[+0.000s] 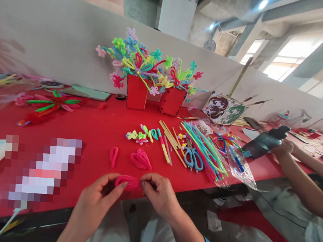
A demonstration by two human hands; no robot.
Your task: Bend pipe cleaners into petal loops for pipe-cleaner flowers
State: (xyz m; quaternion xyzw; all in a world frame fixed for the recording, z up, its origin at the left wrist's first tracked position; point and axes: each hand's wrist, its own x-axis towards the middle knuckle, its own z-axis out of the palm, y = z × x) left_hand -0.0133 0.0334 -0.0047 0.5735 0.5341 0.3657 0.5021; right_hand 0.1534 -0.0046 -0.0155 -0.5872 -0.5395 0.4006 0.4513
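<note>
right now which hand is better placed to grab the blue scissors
Probably the right hand: the blue scissors lie on the red table ahead and to its right, while the left hand sits farther off, across the pink loop that both hands pinch.

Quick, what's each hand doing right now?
Left hand: closed, pinching the left end of the pink pipe cleaner loop.
Right hand: closed, pinching the same loop's right end.

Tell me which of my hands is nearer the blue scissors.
Right. The right hand is at the table edge, just left of the blue scissors. The left hand is farther left, across the pink pipe-cleaner loop that both pinch.
</note>
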